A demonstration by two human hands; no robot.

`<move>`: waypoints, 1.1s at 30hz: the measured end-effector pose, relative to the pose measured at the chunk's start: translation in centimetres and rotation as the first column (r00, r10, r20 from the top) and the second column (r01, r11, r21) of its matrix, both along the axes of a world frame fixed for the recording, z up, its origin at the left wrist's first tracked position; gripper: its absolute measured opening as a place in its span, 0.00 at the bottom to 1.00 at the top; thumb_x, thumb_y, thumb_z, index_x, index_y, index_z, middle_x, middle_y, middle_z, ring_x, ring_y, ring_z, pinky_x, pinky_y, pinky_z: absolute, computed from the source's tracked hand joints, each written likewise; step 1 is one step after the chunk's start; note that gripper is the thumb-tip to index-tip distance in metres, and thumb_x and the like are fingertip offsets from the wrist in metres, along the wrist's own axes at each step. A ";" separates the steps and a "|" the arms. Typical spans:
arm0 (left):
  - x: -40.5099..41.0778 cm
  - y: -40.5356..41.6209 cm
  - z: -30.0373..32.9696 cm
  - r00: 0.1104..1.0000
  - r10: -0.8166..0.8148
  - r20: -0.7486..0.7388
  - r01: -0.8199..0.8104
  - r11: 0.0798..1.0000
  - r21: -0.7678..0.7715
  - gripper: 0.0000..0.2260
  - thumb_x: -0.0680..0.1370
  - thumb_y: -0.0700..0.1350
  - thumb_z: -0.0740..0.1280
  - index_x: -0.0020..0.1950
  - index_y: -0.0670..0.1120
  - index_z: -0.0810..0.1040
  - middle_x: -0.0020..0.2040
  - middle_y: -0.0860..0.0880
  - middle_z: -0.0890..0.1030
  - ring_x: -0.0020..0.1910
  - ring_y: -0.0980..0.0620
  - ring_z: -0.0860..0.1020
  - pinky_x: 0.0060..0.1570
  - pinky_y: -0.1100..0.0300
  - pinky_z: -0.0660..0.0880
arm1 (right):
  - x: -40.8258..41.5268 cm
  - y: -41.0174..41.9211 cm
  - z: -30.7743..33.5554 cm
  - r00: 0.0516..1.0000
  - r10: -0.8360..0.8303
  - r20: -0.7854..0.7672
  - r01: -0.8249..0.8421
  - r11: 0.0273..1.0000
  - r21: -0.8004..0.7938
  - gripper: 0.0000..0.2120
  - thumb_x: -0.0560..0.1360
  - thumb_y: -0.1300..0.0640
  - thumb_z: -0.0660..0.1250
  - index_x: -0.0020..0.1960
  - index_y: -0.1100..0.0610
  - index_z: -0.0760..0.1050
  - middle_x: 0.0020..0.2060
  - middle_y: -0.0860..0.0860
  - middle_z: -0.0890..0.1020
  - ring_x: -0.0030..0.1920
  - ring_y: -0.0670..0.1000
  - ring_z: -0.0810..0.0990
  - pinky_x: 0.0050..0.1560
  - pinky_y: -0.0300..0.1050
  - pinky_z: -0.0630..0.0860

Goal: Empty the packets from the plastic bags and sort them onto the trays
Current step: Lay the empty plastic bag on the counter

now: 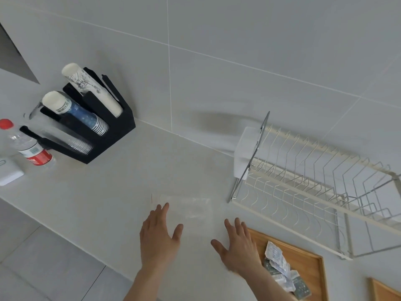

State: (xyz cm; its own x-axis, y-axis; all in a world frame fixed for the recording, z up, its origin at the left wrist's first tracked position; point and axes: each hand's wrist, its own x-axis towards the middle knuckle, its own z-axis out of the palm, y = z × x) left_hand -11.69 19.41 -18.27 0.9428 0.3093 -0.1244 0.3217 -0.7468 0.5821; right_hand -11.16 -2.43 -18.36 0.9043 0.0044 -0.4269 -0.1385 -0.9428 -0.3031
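**Q:** State position of hands and bag.

**A:** Left hand (159, 233) and right hand (236, 244): both flat, fingers straight, gripping nothing. One clear plastic bag (188, 208) lies flat on the counter (108, 192), just beyond the fingertips; left fingertips reach its near-left corner.

**Q:** Handling characteristics?

**A:** Judged thin, light, limp and slippery; appears empty. Pinch one edge or corner; do not attempt a flat lift.

**Q:** Item count?

**A:** Bags: one. Wooden trays: two, the near tray (303, 259) and a second tray (384, 290) partly visible at right. Packets (280, 266): one pile on the near tray; number indeterminate.
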 end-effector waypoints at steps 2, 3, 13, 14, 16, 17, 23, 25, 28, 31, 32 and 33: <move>0.2 -1.2 -0.2 0.994 -0.113 0.003 0.112 0.988 0.107 0.34 0.78 0.62 0.61 0.80 0.55 0.55 0.82 0.52 0.57 0.81 0.49 0.54 0.80 0.50 0.49 | -0.5 -1.0 0.0 0.996 0.048 0.074 -0.040 0.994 -0.104 0.49 0.67 0.23 0.34 0.82 0.47 0.46 0.83 0.54 0.43 0.82 0.58 0.39 0.81 0.58 0.44; 0.4 -1.8 -0.2 0.987 -0.160 -0.005 0.159 0.977 0.140 0.35 0.77 0.63 0.60 0.81 0.56 0.53 0.82 0.52 0.55 0.82 0.49 0.52 0.80 0.50 0.47 | -0.7 -1.6 -0.1 0.993 0.060 0.102 -0.045 0.990 -0.135 0.54 0.62 0.22 0.29 0.82 0.47 0.46 0.83 0.54 0.42 0.82 0.58 0.38 0.81 0.59 0.41; 2.3 -11.1 0.4 0.850 -0.523 -0.066 0.519 0.810 0.273 0.36 0.78 0.64 0.60 0.81 0.55 0.50 0.83 0.51 0.52 0.82 0.47 0.49 0.80 0.46 0.45 | -3.5 -11.0 0.5 0.985 -0.101 0.141 0.129 0.969 -0.211 0.47 0.68 0.26 0.40 0.82 0.46 0.44 0.82 0.54 0.38 0.80 0.58 0.33 0.74 0.57 0.29; 2.4 -12.4 0.5 0.832 -0.550 -0.076 0.548 0.791 0.274 0.36 0.78 0.64 0.59 0.81 0.55 0.50 0.83 0.51 0.52 0.82 0.48 0.49 0.80 0.46 0.45 | -4.0 -12.2 0.6 0.981 -0.134 0.139 0.160 0.967 -0.199 0.47 0.67 0.26 0.39 0.82 0.46 0.43 0.82 0.54 0.38 0.80 0.58 0.33 0.76 0.56 0.30; 2.4 -15.2 1.0 0.795 -0.600 -0.091 0.599 0.752 0.275 0.36 0.78 0.65 0.59 0.81 0.56 0.49 0.83 0.52 0.52 0.82 0.49 0.49 0.80 0.47 0.45 | -5.1 -14.8 1.0 0.968 -0.209 0.141 0.233 0.956 -0.178 0.45 0.70 0.26 0.43 0.82 0.46 0.44 0.82 0.53 0.39 0.81 0.58 0.35 0.79 0.56 0.35; 2.3 -16.7 1.2 0.777 -0.622 -0.100 0.622 0.732 0.278 0.35 0.78 0.65 0.58 0.81 0.56 0.49 0.83 0.52 0.52 0.82 0.49 0.50 0.80 0.48 0.45 | -5.7 -16.1 1.1 0.959 -0.245 0.141 0.267 0.948 -0.172 0.43 0.73 0.27 0.47 0.82 0.46 0.45 0.82 0.53 0.41 0.81 0.58 0.37 0.80 0.57 0.38; 0.6 -26.8 1.6 0.677 -0.723 -0.138 0.731 0.638 0.243 0.31 0.78 0.64 0.59 0.79 0.57 0.56 0.82 0.53 0.56 0.81 0.50 0.54 0.80 0.50 0.52 | -9.9 -25.6 0.7 0.907 -0.401 0.127 0.415 0.904 -0.101 0.37 0.79 0.34 0.54 0.82 0.48 0.47 0.83 0.54 0.46 0.82 0.57 0.44 0.81 0.54 0.45; -0.3 -30.7 1.8 0.629 -0.758 -0.171 0.775 0.595 0.212 0.30 0.78 0.63 0.60 0.78 0.57 0.58 0.81 0.54 0.58 0.80 0.50 0.57 0.79 0.51 0.55 | -11.5 -29.2 0.6 0.878 -0.459 0.137 0.472 0.878 -0.078 0.36 0.79 0.35 0.56 0.81 0.48 0.52 0.82 0.54 0.52 0.82 0.57 0.50 0.80 0.53 0.52; -1.8 -37.1 2.1 0.569 -0.799 -0.195 0.821 0.539 0.190 0.27 0.78 0.62 0.60 0.76 0.57 0.62 0.77 0.55 0.66 0.76 0.52 0.63 0.76 0.54 0.60 | -13.8 -35.2 0.3 0.812 -0.543 0.214 0.562 0.827 -0.033 0.31 0.76 0.39 0.61 0.74 0.51 0.68 0.75 0.55 0.70 0.74 0.60 0.70 0.71 0.54 0.70; -3.3 -44.0 2.3 0.512 -0.833 -0.209 0.859 0.492 0.143 0.25 0.78 0.60 0.61 0.75 0.57 0.64 0.73 0.56 0.69 0.73 0.53 0.67 0.72 0.56 0.64 | -15.9 -41.7 -0.2 0.736 -0.617 0.277 0.636 0.771 0.029 0.20 0.74 0.44 0.65 0.62 0.50 0.78 0.60 0.52 0.81 0.59 0.59 0.81 0.56 0.53 0.79; -3.7 -46.2 2.3 0.487 -0.847 -0.213 0.873 0.471 0.126 0.25 0.79 0.60 0.60 0.75 0.57 0.63 0.73 0.57 0.69 0.73 0.54 0.67 0.71 0.56 0.64 | -16.5 -43.8 -0.1 0.708 -0.641 0.296 0.659 0.750 0.046 0.16 0.74 0.45 0.65 0.59 0.50 0.79 0.57 0.51 0.82 0.56 0.59 0.82 0.54 0.53 0.79; -4.1 -48.4 2.3 0.468 -0.857 -0.216 0.883 0.454 0.115 0.24 0.80 0.59 0.60 0.75 0.57 0.62 0.73 0.58 0.68 0.72 0.54 0.67 0.71 0.57 0.65 | -17.0 -45.9 0.1 0.685 -0.662 0.304 0.681 0.730 0.058 0.14 0.75 0.46 0.66 0.58 0.50 0.79 0.55 0.51 0.83 0.54 0.59 0.83 0.53 0.53 0.79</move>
